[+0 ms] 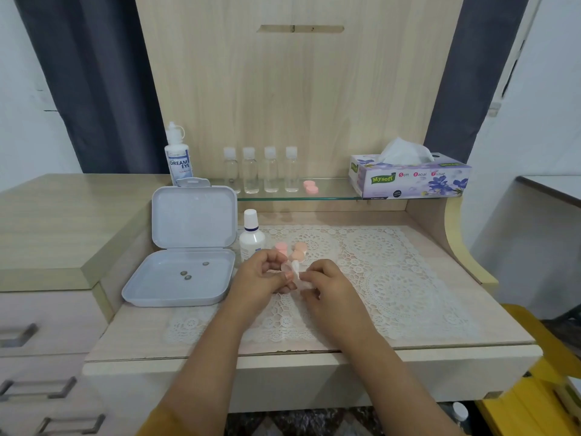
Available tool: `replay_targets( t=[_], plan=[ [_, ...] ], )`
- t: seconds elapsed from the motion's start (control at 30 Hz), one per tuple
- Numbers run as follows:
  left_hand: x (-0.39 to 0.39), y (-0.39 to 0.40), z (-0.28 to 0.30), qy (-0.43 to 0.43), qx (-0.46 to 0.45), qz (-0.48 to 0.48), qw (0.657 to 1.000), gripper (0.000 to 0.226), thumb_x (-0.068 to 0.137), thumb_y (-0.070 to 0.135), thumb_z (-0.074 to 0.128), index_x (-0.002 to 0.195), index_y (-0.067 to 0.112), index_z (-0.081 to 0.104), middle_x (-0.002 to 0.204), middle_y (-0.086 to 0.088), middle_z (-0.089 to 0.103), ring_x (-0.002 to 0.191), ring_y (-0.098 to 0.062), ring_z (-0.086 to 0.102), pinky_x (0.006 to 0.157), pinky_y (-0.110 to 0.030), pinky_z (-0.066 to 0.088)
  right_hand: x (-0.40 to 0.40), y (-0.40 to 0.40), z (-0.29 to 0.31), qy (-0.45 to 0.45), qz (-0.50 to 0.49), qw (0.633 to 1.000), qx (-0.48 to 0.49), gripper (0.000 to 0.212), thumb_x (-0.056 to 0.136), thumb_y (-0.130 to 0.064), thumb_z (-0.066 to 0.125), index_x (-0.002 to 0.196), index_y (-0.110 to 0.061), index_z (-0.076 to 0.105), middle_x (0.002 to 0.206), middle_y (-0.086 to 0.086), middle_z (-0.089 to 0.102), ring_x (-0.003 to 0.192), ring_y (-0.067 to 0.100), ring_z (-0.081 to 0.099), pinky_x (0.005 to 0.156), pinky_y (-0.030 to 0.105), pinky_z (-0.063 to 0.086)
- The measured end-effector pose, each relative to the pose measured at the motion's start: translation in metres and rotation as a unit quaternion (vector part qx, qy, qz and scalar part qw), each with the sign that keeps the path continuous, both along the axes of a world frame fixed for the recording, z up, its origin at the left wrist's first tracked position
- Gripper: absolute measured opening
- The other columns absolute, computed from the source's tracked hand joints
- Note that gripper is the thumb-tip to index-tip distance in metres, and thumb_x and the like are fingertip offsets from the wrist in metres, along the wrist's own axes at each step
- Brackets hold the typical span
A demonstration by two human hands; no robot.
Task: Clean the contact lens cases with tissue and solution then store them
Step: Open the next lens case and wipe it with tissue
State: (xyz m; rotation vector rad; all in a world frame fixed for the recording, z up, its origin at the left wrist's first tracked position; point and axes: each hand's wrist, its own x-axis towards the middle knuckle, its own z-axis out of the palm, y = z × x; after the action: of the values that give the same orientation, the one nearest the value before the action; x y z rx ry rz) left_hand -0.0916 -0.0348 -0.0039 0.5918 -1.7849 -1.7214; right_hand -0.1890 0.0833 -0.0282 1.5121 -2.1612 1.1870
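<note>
Head view, we are holding a small clear plastic contact lens case (288, 269) in our left hand (262, 273), pinching a crumpled white tissue (303, 282) against it with our right hand (325, 284), above the lace-covered wooden bench (440, 316), pink and orange caps (290, 250) lying just behind, open white plastic storage box (179, 278) sitting to the left.

This is a home bedroom corner, at a light wood-grain dressing table (314, 105) with a narrow glass shelf (330, 196). Dark grey curtains (103, 89) hang behind it against white walls. A white lace doily mat (393, 278) covers the top, pale drawers with metal handles (47, 341) stand alongside, and a purple floral facial tissue box (408, 180) sits on the shelf.
</note>
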Motion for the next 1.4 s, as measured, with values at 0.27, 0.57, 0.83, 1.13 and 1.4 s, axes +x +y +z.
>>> replay_targets(
  t=[0.27, 0.57, 0.83, 1.13, 1.4],
  plan=[
    [0.001, 0.003, -0.001, -0.011, -0.025, -0.008, 1.0, 0.023, 0.085, -0.005, 0.063, 0.102, 0.01, 0.068, 0.08, -0.012, 0.07, 0.07, -0.018, 0.069, 0.075, -0.028, 0.057, 0.003, -0.005, -0.004, 0.052, -0.05, 0.997, 0.004, 0.008, 0.073, -0.003, 0.069, 0.067, -0.007, 0.067, 0.08, -0.001, 0.051, 0.06, 0.01, 0.042, 0.043, 0.021, 0.034],
    [0.001, 0.005, -0.001, -0.025, -0.032, -0.019, 0.999, 0.022, 0.085, -0.004, 0.065, 0.106, 0.004, 0.066, 0.072, -0.012, 0.071, 0.075, -0.025, 0.071, 0.082, -0.034, 0.057, 0.003, -0.003, -0.003, 0.017, -0.049, 0.998, 0.037, 0.014, 0.081, -0.013, 0.07, 0.082, 0.001, 0.069, 0.089, 0.004, 0.055, 0.066, 0.016, 0.049, 0.05, 0.027, 0.041],
    [0.0, 0.004, -0.001, -0.016, -0.047, 0.02, 0.999, 0.025, 0.085, -0.003, 0.064, 0.097, 0.02, 0.067, 0.093, -0.001, 0.072, 0.082, -0.017, 0.071, 0.088, -0.035, 0.054, 0.0, 0.003, 0.006, -0.106, -0.035, 0.994, 0.009, 0.015, 0.086, -0.015, 0.068, 0.1, -0.015, 0.064, 0.1, -0.015, 0.046, 0.079, 0.003, 0.05, 0.067, 0.012, 0.041],
    [0.0, 0.006, 0.001, 0.001, -0.045, 0.027, 0.999, 0.027, 0.085, -0.005, 0.064, 0.095, 0.02, 0.065, 0.11, -0.002, 0.067, 0.088, -0.02, 0.07, 0.083, -0.027, 0.056, -0.003, 0.009, 0.015, -0.191, -0.042, 0.976, -0.094, 0.02, 0.092, -0.014, 0.062, 0.11, -0.022, 0.067, 0.104, -0.018, 0.053, 0.093, -0.003, 0.055, 0.081, 0.015, 0.048],
    [0.002, 0.005, 0.0, -0.014, -0.051, 0.032, 0.998, 0.026, 0.084, -0.003, 0.065, 0.094, 0.022, 0.066, 0.091, -0.008, 0.072, 0.084, -0.02, 0.071, 0.088, -0.035, 0.054, 0.001, -0.001, 0.001, -0.006, -0.052, 0.998, 0.019, 0.021, 0.084, -0.023, 0.069, 0.103, -0.015, 0.068, 0.099, -0.005, 0.053, 0.087, 0.012, 0.053, 0.068, 0.018, 0.042]
  ],
)
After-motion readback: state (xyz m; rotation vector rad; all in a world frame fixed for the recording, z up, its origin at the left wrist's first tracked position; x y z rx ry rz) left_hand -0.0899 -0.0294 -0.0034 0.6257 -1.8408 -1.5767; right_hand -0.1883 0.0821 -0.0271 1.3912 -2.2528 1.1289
